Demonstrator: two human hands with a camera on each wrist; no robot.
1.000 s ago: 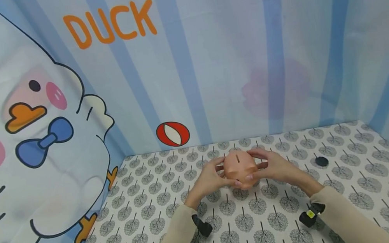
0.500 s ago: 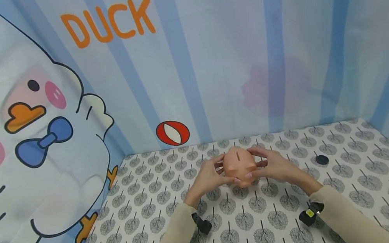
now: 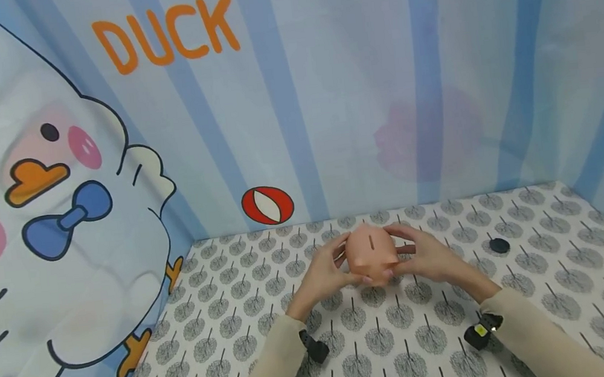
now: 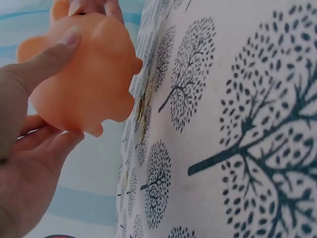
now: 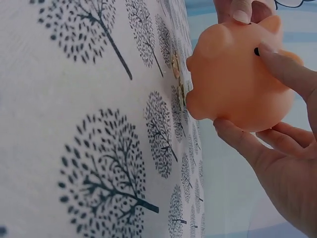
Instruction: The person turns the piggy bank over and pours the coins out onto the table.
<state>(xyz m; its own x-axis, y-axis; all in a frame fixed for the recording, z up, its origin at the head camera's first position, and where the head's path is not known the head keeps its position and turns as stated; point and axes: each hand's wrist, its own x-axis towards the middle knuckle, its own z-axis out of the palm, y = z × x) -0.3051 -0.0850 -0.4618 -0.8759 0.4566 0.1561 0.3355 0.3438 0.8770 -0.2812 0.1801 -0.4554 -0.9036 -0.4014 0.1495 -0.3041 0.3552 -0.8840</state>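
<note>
A peach piggy bank (image 3: 371,254) with a coin slot along its back is held between both hands, snout toward me. My left hand (image 3: 326,274) grips its left side, thumb near the face and fingers round the flank. On the other side, my right hand (image 3: 430,258) grips it in the same way. Gold-coloured coins (image 4: 143,111) lie on the cloth just under the pig's feet, seen edge-on; the right wrist view has these coins (image 5: 177,74) too. In the head view the pig hides them.
A small black disc (image 3: 499,246) lies on the tree-patterned tablecloth (image 3: 262,338), right of the hands. Behind the table hangs a striped curtain (image 3: 350,117) with a duck print at left. Black camera straps sit on both wrists.
The piggy bank has shifted slightly away from me and turned a little, its snout now farther back and its slot straighter. Both hands keep their grip; the black disc stays on the cloth.
</note>
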